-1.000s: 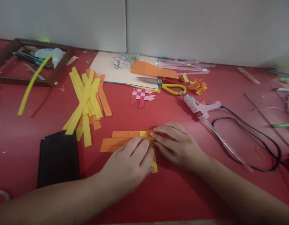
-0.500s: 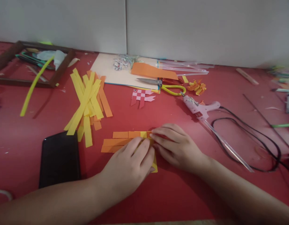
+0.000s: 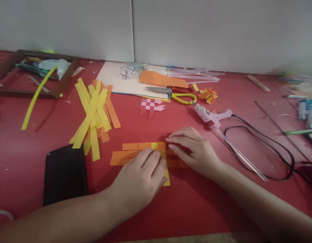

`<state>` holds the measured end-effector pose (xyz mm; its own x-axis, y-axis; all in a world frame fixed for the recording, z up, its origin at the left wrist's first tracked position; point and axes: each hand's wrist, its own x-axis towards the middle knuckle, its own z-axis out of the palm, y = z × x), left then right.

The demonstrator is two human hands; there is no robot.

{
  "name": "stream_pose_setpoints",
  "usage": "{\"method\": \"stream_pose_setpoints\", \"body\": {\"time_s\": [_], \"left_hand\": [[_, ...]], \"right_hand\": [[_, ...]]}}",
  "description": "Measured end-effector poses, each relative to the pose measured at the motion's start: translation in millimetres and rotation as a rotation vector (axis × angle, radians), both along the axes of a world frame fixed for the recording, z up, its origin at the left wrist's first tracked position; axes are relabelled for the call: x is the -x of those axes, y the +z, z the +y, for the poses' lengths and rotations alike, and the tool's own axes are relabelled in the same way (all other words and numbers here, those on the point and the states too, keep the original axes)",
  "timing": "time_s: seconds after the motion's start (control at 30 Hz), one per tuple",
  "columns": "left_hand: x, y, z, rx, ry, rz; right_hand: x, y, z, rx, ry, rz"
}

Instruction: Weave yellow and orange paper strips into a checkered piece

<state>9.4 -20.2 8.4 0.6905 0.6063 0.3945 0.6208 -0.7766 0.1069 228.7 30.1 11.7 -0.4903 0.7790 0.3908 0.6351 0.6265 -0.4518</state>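
Note:
My left hand [image 3: 144,177] rests with bent fingers on a small cross of paper strips, pressing it to the red table. A yellow paper strip [image 3: 167,177] runs front to back beside its fingertips and shows between orange ones at the top. Two orange strips [image 3: 122,158] lie sideways beneath the hand, partly hidden. Behind them is a shorter orange strip [image 3: 130,146] lying crosswise. My right hand [image 3: 192,146] is over the right ends of the strips, fingers stretched and slightly apart, holding nothing I can see.
Yellow strips [image 3: 88,114] are piled left, behind a black phone [image 3: 66,173]. A woven pink paper fish [image 3: 148,106] lies behind the cross, near scissors [image 3: 182,98]. Right of them sits a pink glue gun [image 3: 208,116] with its cord. A brown frame [image 3: 26,94] stands far left.
My right hand has lifted off and drawn slightly right from the strips, its fingers opening and uncovering the orange ends. My left hand stays in place. The view has shifted slightly.

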Motion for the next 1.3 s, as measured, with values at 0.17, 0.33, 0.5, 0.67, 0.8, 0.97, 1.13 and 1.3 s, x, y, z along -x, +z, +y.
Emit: {"method": "stream_pose_setpoints", "body": {"time_s": [0.17,0.33,0.5,0.67,0.8,0.97,1.13,1.3], "left_hand": [[-4,2.2,0,0.045,-0.001,-0.012],[-5,4.2,0,0.019,0.009,-0.027],[-3,2.7,-1,0.026,0.013,-0.008],[-2,0.8,-1,0.025,0.016,-0.005],[-2,0.6,-1,0.023,0.015,0.005],[-2,-1.0,-2,0.013,0.011,0.009],[-1,11.1,5,-0.004,-0.015,-0.018],[14,32.8,33,0.133,0.180,-0.038]], "right_hand": [[-1,-2.8,1,-0.032,0.068,0.003],[-1,-6.8,0,-0.071,0.104,0.009],[-1,-7.1,-2,-0.072,0.102,-0.017],[-1,-6.2,-3,-0.073,0.101,-0.033],[0,-5.7,-3,-0.068,0.108,-0.031],[1,-6.0,-3,-0.057,0.108,-0.033],[0,-5.3,-4,-0.065,0.110,-0.027],[4,-1.3,-4,-0.046,0.110,-0.007]]}}
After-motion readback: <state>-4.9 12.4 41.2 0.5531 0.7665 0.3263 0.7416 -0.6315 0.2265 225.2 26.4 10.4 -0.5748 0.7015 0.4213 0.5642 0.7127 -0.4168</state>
